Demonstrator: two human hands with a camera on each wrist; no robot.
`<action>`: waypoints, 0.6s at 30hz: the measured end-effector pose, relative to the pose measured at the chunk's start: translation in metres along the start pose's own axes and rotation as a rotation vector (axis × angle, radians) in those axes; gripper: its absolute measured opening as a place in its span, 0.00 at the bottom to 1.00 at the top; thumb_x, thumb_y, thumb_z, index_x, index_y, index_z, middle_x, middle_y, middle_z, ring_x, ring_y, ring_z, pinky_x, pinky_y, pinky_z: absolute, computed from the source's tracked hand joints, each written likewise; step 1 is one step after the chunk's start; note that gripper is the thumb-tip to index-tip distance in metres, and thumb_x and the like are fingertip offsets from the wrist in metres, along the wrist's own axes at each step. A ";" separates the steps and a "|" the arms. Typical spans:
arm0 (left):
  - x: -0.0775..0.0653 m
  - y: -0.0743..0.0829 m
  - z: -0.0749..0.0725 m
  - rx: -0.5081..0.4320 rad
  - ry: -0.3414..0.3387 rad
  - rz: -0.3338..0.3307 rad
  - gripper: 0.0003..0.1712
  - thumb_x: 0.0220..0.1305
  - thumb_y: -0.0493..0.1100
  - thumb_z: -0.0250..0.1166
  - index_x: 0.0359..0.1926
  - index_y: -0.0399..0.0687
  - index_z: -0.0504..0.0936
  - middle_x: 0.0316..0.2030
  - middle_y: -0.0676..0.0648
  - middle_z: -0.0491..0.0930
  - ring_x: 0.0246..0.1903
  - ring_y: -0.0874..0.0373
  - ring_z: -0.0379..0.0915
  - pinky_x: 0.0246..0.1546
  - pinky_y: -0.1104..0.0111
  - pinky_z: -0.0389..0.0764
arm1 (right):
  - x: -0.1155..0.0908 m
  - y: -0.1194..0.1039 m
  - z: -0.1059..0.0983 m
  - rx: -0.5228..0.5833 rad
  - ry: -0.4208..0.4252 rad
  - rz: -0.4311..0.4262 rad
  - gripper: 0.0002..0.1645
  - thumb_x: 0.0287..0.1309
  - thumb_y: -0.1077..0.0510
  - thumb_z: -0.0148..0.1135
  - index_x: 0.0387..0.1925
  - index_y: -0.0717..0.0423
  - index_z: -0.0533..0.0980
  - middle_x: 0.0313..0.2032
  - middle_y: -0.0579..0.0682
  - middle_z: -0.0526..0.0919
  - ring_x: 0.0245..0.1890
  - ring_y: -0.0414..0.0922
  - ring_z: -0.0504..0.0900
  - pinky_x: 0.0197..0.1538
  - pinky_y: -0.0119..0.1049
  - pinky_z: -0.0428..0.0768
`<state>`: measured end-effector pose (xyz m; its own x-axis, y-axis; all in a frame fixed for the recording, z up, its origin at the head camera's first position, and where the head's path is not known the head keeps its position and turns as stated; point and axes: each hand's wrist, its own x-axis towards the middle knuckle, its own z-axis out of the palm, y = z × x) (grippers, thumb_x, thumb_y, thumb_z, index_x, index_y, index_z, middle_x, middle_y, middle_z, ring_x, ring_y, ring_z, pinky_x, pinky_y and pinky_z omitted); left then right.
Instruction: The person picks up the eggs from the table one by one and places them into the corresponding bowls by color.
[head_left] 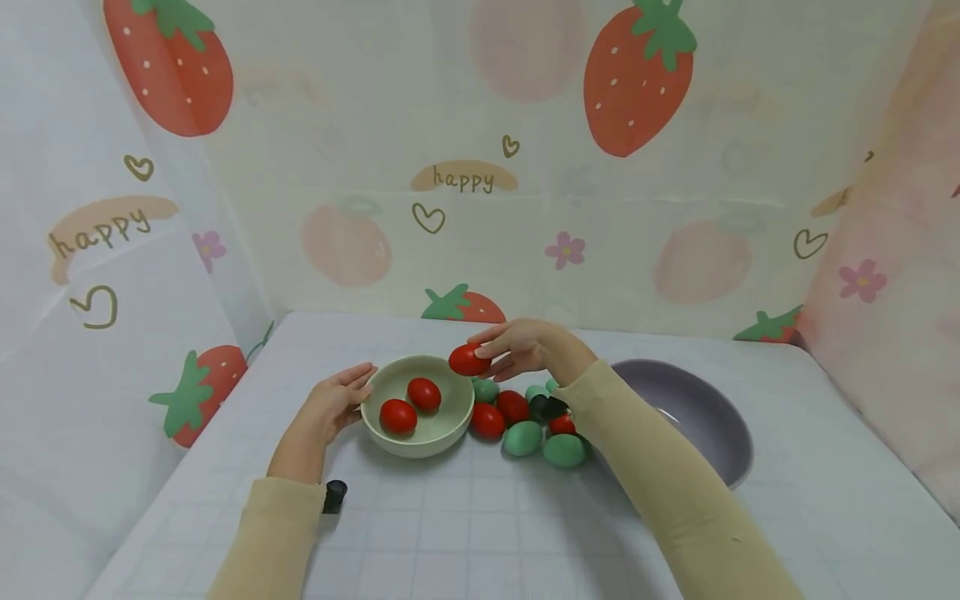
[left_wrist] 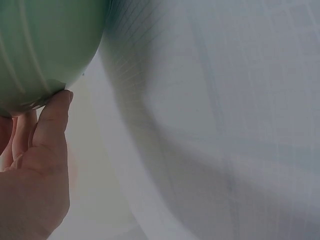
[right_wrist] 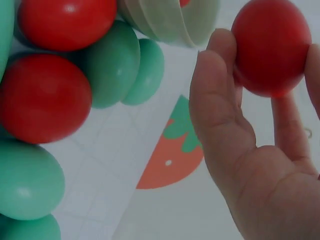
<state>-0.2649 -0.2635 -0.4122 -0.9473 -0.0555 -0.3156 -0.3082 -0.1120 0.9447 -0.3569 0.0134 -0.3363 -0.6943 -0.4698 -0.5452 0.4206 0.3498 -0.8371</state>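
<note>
My right hand (head_left: 521, 343) pinches a red egg (head_left: 468, 360) between thumb and fingers, above the right rim of a pale green bowl (head_left: 420, 448). The right wrist view shows the held red egg (right_wrist: 272, 47) close up at the fingertips. Inside the bowl lie two red eggs, a nearer one (head_left: 398, 417) and a farther one (head_left: 424, 394). Against the bowl's left side rests my left hand (head_left: 337, 402), its fingers fairly straight. In the left wrist view, fingertips touch the bowl's outer wall (left_wrist: 55, 45); part of that hand is out of frame.
Several red eggs (head_left: 488, 422) and green eggs (head_left: 565, 450) lie in a cluster right of the bowl. A larger purple-grey basin (head_left: 712, 433) stands at the right, partly behind the right sleeve (head_left: 660, 475). Printed curtains (head_left: 480, 250) border the white gridded table (head_left: 465, 533).
</note>
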 end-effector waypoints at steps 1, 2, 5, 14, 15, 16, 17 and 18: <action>0.000 0.000 0.000 0.000 -0.001 0.002 0.32 0.72 0.31 0.52 0.74 0.40 0.56 0.71 0.42 0.57 0.67 0.50 0.57 0.62 0.60 0.66 | 0.000 0.000 0.001 -0.004 -0.007 0.001 0.26 0.66 0.62 0.58 0.65 0.56 0.70 0.60 0.60 0.72 0.50 0.57 0.78 0.62 0.49 0.71; 0.000 0.000 0.000 -0.002 -0.002 0.005 0.32 0.72 0.31 0.52 0.74 0.40 0.56 0.71 0.41 0.56 0.68 0.50 0.57 0.63 0.59 0.65 | 0.000 0.000 0.003 -0.007 -0.012 0.001 0.25 0.66 0.63 0.58 0.64 0.56 0.71 0.60 0.60 0.72 0.49 0.57 0.78 0.61 0.49 0.71; 0.001 0.000 -0.001 -0.012 -0.002 0.004 0.32 0.72 0.31 0.51 0.74 0.39 0.55 0.71 0.41 0.56 0.68 0.49 0.56 0.65 0.56 0.62 | 0.001 0.001 0.006 -0.013 -0.032 0.004 0.25 0.66 0.63 0.58 0.64 0.57 0.71 0.60 0.59 0.72 0.46 0.56 0.79 0.60 0.48 0.72; 0.002 0.000 0.000 -0.021 -0.008 0.008 0.32 0.72 0.30 0.51 0.74 0.39 0.54 0.71 0.41 0.55 0.68 0.49 0.55 0.66 0.55 0.61 | 0.008 0.003 0.012 -0.050 -0.098 -0.005 0.26 0.67 0.65 0.56 0.65 0.58 0.70 0.58 0.58 0.72 0.42 0.54 0.79 0.49 0.44 0.76; 0.002 -0.001 0.000 -0.022 -0.009 0.008 0.32 0.72 0.30 0.51 0.74 0.39 0.54 0.71 0.41 0.55 0.68 0.49 0.55 0.66 0.55 0.61 | 0.009 0.003 0.012 -0.053 -0.101 -0.009 0.25 0.66 0.65 0.56 0.65 0.58 0.70 0.58 0.58 0.72 0.43 0.54 0.78 0.50 0.44 0.76; 0.003 -0.001 0.000 -0.020 -0.009 0.008 0.32 0.72 0.30 0.51 0.74 0.39 0.54 0.71 0.41 0.55 0.68 0.49 0.56 0.66 0.55 0.61 | 0.009 0.004 0.013 -0.055 -0.106 -0.012 0.25 0.66 0.65 0.56 0.65 0.58 0.71 0.58 0.58 0.73 0.43 0.54 0.78 0.50 0.44 0.76; 0.003 -0.001 0.000 -0.020 -0.008 0.006 0.32 0.72 0.30 0.51 0.74 0.39 0.54 0.71 0.41 0.55 0.68 0.50 0.56 0.65 0.55 0.61 | 0.010 0.004 0.014 -0.060 -0.112 -0.015 0.25 0.66 0.65 0.57 0.64 0.58 0.71 0.58 0.58 0.73 0.44 0.54 0.78 0.50 0.44 0.76; 0.003 -0.001 -0.001 -0.016 -0.007 0.005 0.32 0.72 0.30 0.51 0.74 0.40 0.55 0.71 0.41 0.55 0.68 0.50 0.56 0.65 0.56 0.62 | 0.010 0.004 0.014 -0.068 -0.123 -0.024 0.25 0.66 0.66 0.57 0.64 0.59 0.71 0.57 0.58 0.74 0.44 0.54 0.78 0.50 0.44 0.77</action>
<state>-0.2673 -0.2641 -0.4144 -0.9495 -0.0491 -0.3100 -0.3018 -0.1281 0.9447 -0.3542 -0.0017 -0.3460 -0.6252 -0.5728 -0.5301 0.3617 0.3892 -0.8472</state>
